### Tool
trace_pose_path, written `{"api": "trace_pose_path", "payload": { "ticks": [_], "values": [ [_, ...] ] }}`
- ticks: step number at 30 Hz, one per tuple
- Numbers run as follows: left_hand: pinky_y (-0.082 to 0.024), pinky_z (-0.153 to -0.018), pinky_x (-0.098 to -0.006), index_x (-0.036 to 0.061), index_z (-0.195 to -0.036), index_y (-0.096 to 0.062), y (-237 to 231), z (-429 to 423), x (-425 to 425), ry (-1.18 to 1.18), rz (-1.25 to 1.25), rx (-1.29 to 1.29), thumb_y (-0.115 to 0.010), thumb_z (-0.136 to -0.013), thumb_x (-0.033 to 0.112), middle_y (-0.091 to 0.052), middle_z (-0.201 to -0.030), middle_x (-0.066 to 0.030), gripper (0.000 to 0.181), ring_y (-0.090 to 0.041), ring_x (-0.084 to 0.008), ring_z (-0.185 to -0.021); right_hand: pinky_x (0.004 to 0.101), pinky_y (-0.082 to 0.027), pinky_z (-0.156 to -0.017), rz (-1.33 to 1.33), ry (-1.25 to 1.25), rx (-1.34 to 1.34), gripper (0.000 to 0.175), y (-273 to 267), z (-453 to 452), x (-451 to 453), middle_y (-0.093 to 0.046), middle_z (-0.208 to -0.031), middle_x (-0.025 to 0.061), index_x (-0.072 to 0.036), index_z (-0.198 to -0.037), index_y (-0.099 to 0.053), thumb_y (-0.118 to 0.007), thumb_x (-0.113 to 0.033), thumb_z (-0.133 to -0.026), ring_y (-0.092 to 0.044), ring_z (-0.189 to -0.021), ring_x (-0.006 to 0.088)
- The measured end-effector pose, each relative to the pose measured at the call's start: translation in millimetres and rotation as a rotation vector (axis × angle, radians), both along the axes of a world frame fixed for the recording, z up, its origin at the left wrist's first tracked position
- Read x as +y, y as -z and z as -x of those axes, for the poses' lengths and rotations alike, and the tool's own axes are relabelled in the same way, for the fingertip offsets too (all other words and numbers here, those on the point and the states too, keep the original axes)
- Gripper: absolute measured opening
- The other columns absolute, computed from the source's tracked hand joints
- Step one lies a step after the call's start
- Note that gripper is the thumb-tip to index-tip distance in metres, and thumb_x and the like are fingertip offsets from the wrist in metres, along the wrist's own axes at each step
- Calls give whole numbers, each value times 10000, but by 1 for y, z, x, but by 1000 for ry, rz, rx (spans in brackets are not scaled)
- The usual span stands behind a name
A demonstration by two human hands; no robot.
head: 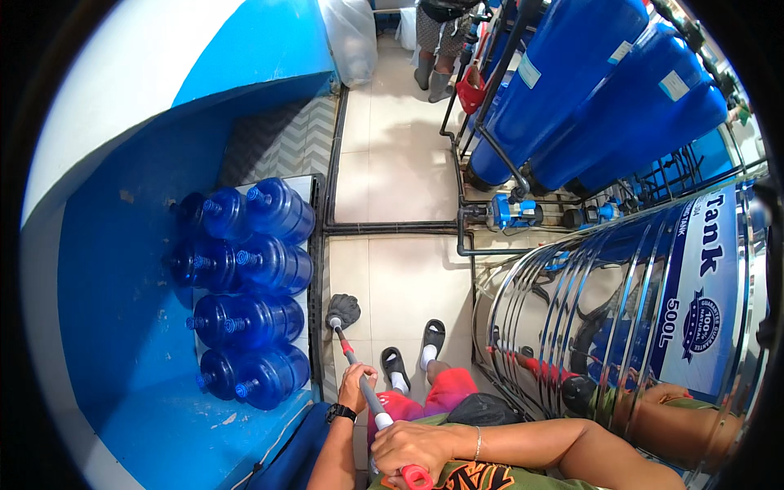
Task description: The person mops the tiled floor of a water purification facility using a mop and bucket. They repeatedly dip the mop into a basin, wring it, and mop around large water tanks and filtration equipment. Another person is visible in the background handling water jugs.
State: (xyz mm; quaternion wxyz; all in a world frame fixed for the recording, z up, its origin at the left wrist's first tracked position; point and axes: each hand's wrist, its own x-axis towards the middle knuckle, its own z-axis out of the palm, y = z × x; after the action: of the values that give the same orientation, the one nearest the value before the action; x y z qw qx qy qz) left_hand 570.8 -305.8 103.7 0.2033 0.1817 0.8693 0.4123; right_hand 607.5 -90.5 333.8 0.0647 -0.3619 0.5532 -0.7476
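A mop slants down and away from me, its pole (369, 394) grey with red parts. My right hand (411, 452) is closed around the upper pole, just below the red end grip (416, 476). Lower down, my left hand (358, 387), with a black watch at the wrist, holds the middle of the pole. The dark grey string mop head (344, 311) rests on the cream tile floor (404, 275), beside the dark edge of a low platform (316, 245). My feet, in black slides (395, 362), stand to the right of the mop head.
Several blue water jugs (275, 263) lie stacked on the left platform. A ribbed steel tank (569, 306) stands close at right. Black pipes (398, 228) cross the floor. Beyond are a blue pump (514, 212), tall blue cylinders (551, 92) and a person in grey boots (440, 86).
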Motion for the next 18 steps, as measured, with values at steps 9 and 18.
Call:
{"api": "trace_pose_path", "payload": {
  "ticks": [9,18],
  "values": [
    [-521,-904,-451,77,-953,-694,23,-5,25,36,20,-92,-702,-914,104,-685,-945,-129,48,-656,-347,-967,442,-410,-601,-61,178,-63,270,11,-27,35,-468,-638,107,-72,-672,-432,-682,0,-743,-492,-590,362],
    [-502,-904,-454,74,-904,-675,29,-107,0,207,-168,16,-663,-836,77,-659,-881,-133,70,-643,-359,-922,454,-439,-656,-153,395,-114,243,-17,-168,-15,-467,-657,115,-44,-681,-457,-654,2,-815,-489,-616,345]
  ]
}}
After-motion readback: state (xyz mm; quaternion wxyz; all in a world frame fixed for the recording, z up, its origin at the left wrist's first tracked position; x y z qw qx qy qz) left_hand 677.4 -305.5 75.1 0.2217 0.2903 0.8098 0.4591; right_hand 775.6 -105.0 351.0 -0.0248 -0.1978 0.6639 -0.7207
